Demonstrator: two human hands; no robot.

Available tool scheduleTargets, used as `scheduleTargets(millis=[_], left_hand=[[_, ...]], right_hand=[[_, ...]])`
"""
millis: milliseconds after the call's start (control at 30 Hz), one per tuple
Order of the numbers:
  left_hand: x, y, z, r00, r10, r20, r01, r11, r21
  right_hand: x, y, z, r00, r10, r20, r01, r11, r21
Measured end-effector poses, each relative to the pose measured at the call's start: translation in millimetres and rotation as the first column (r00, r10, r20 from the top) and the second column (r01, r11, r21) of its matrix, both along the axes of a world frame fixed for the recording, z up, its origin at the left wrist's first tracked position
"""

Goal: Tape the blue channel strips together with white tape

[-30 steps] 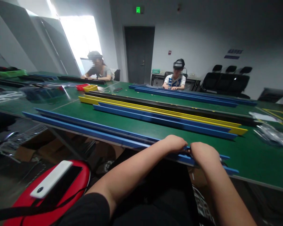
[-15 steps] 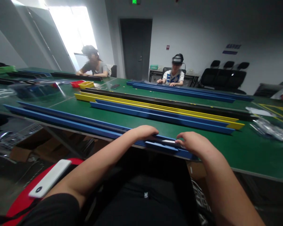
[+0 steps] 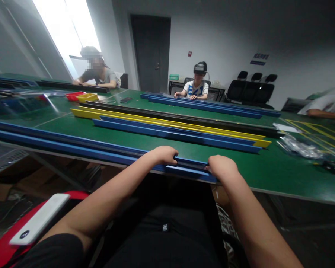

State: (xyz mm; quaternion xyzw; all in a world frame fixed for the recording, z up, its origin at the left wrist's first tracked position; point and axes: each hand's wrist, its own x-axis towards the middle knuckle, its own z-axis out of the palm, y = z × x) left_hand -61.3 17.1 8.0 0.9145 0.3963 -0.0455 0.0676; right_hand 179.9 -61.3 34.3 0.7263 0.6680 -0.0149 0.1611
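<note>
A long blue rail (image 3: 80,150) with a dark channel along it lies on the near edge of the green table (image 3: 281,175). My left hand (image 3: 164,154) is curled over the rail, fingers closed on it. At the rail's right end my right hand (image 3: 222,167) grips it in a fist. The hands sit about a hand's width apart. Between them a short stretch of the rail and its dark groove shows.
More long rails, blue (image 3: 178,136), yellow (image 3: 167,124) and black (image 3: 184,118), lie across the table's middle. Plastic bags (image 3: 298,147) lie at the right. Red and yellow bins (image 3: 80,96) stand far left. Other people sit across the table and at the right. A red seat with a white device (image 3: 37,219) is at my left.
The blue rail has slid to the left along the table edge, so its right end now sits under my right hand. My hands have moved apart, then stayed on the rail.
</note>
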Motion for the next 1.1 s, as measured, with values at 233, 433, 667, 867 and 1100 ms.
scheduleTargets(millis=[233, 433, 667, 867, 1100], left_hand=[[57, -8, -3.6, 0.999, -0.036, 0.006, 0.036, 0.999, -0.016], [113, -15, -5.9, 0.994, -0.108, 0.032, 0.11, 0.993, -0.045], [117, -16, -10.5, 0.99, -0.128, 0.055, 0.129, 0.991, -0.025], [124, -18, -9.1, 0.994, -0.101, 0.028, 0.102, 0.995, -0.019], [150, -26, -6.1, 0.994, -0.109, 0.031, 0.109, 0.994, -0.005]], right_hand=[[-1, -2, -1.7, 1.0, 0.006, 0.002, -0.006, 0.999, 0.033], [3, -8, -4.3, 1.0, 0.026, -0.005, -0.025, 0.998, 0.055], [55, -16, -15.8, 0.99, 0.032, -0.141, -0.025, 0.998, 0.052], [72, -18, -30.2, 0.98, -0.012, -0.198, 0.027, 0.997, 0.074], [72, -20, -43.9, 0.975, 0.018, -0.222, 0.011, 0.992, 0.129]])
